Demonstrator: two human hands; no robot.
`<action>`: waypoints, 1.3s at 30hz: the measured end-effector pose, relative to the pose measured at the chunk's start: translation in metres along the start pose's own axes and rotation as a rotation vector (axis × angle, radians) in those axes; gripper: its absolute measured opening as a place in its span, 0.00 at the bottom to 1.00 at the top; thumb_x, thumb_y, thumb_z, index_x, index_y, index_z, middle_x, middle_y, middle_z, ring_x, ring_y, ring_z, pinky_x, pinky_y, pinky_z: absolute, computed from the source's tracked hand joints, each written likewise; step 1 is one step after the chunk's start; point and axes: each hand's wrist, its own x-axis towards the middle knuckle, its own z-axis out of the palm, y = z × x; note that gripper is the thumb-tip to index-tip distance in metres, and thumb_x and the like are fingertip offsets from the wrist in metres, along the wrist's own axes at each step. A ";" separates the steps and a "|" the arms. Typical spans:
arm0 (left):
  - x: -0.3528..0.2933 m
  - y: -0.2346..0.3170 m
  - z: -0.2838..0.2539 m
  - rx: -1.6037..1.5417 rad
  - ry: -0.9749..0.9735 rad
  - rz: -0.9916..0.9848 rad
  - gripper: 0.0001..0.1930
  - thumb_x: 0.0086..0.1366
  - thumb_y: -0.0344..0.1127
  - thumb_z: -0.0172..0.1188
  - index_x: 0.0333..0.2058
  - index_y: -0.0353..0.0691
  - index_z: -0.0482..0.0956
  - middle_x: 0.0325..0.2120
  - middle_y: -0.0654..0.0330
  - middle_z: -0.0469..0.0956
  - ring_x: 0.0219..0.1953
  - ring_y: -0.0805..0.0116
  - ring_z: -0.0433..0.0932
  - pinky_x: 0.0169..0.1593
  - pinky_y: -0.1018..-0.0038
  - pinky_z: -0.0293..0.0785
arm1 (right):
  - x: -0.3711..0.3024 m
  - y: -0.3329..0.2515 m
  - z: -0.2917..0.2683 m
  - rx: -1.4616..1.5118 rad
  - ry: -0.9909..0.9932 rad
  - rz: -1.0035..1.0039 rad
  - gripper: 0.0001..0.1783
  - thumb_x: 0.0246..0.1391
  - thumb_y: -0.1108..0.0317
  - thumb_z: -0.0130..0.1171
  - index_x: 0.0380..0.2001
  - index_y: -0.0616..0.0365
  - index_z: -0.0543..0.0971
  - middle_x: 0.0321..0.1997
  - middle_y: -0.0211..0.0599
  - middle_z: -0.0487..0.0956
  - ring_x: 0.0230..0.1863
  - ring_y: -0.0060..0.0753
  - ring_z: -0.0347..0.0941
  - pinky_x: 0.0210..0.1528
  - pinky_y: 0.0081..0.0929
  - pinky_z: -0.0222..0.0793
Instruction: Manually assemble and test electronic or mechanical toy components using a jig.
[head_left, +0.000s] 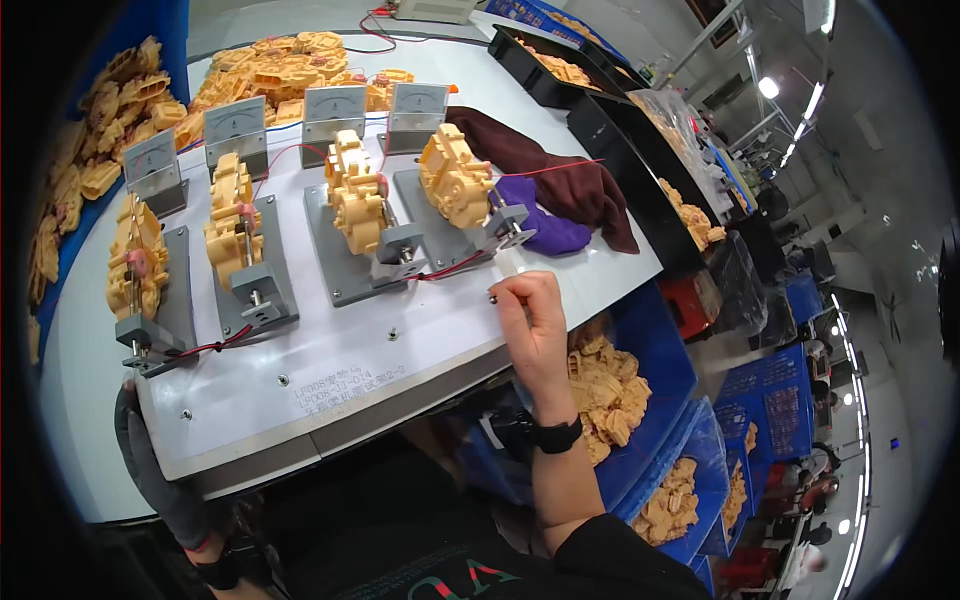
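Observation:
My left hand (155,465), in a dark grey glove, lies stretched along the left edge of a white test board (340,375), its fingers extended and partly hidden from above. At the board's right end my right hand (535,318) is bare and closed, its fingertips pinching a small metal toggle switch (493,299). A similar toggle switch (392,333) sits farther left. On grey mounts stand yellow plastic gearbox housings, among them one at the right (456,180), one beside it (355,195) and one at far left (137,260). Red and black wires run to the mounts.
Analog meters (235,132) line the board's back. Behind them lies a heap of yellow housings (270,75). A brown cloth (560,180) and a purple cloth (540,218) lie right. Black trays (555,75) stand beyond; blue bins (650,350) of parts sit below the table's right edge.

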 end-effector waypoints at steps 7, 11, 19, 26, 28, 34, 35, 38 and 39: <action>-0.004 0.002 0.003 -0.020 -0.013 0.033 0.22 0.76 0.31 0.33 0.62 0.28 0.64 0.64 0.45 0.64 0.67 0.52 0.63 0.68 0.62 0.61 | 0.001 0.002 -0.005 -0.037 -0.036 0.007 0.05 0.61 0.71 0.57 0.37 0.61 0.78 0.40 0.36 0.72 0.42 0.33 0.70 0.47 0.26 0.68; -0.003 0.000 -0.002 0.090 -0.051 0.137 0.22 0.75 0.30 0.33 0.63 0.31 0.65 0.63 0.44 0.64 0.67 0.49 0.63 0.68 0.60 0.62 | 0.002 0.000 -0.005 -0.043 -0.035 0.001 0.05 0.61 0.71 0.57 0.37 0.61 0.78 0.40 0.36 0.71 0.42 0.33 0.70 0.47 0.26 0.68; 0.000 0.010 -0.001 0.056 -0.039 0.095 0.21 0.75 0.29 0.34 0.61 0.28 0.65 0.63 0.42 0.64 0.65 0.48 0.65 0.68 0.60 0.61 | 0.000 0.001 0.001 -0.011 -0.016 -0.005 0.05 0.62 0.71 0.56 0.37 0.61 0.77 0.40 0.36 0.72 0.42 0.32 0.69 0.45 0.25 0.68; 0.002 0.013 0.004 0.027 -0.032 0.024 0.22 0.75 0.31 0.36 0.63 0.28 0.65 0.64 0.46 0.65 0.67 0.53 0.63 0.69 0.62 0.59 | 0.000 0.002 -0.002 -0.021 0.004 -0.006 0.05 0.62 0.70 0.56 0.36 0.61 0.77 0.39 0.35 0.71 0.42 0.32 0.68 0.45 0.24 0.66; 0.001 0.015 0.006 -0.041 -0.004 -0.033 0.22 0.75 0.31 0.35 0.63 0.28 0.65 0.64 0.46 0.65 0.67 0.53 0.64 0.69 0.63 0.59 | 0.001 0.003 -0.001 0.001 0.002 -0.011 0.05 0.62 0.70 0.56 0.36 0.61 0.76 0.39 0.35 0.71 0.42 0.31 0.68 0.45 0.24 0.65; 0.005 0.027 0.012 -0.236 0.078 -0.175 0.22 0.75 0.33 0.37 0.61 0.28 0.67 0.61 0.49 0.68 0.65 0.59 0.66 0.68 0.66 0.60 | 0.000 0.002 -0.001 -0.017 0.011 -0.001 0.06 0.64 0.69 0.55 0.36 0.60 0.76 0.39 0.34 0.71 0.41 0.29 0.68 0.44 0.23 0.65; 0.005 0.028 0.013 -0.252 0.088 -0.187 0.22 0.75 0.34 0.38 0.61 0.28 0.68 0.61 0.50 0.69 0.64 0.61 0.67 0.67 0.67 0.60 | 0.000 0.002 -0.001 -0.016 0.010 -0.001 0.06 0.64 0.69 0.55 0.36 0.60 0.76 0.39 0.34 0.71 0.41 0.29 0.68 0.44 0.23 0.65; 0.003 0.024 0.009 -0.232 0.077 -0.178 0.22 0.75 0.34 0.37 0.62 0.28 0.67 0.61 0.49 0.68 0.64 0.60 0.67 0.68 0.66 0.61 | 0.000 0.002 -0.001 -0.006 0.000 0.014 0.06 0.64 0.69 0.54 0.36 0.60 0.76 0.39 0.34 0.71 0.41 0.29 0.68 0.44 0.23 0.65; 0.001 0.021 0.008 -0.197 0.055 -0.157 0.23 0.76 0.33 0.36 0.63 0.29 0.65 0.62 0.48 0.67 0.65 0.57 0.66 0.68 0.65 0.61 | 0.000 0.001 -0.001 -0.013 -0.007 0.012 0.06 0.64 0.69 0.55 0.37 0.60 0.77 0.39 0.34 0.71 0.41 0.30 0.67 0.44 0.23 0.65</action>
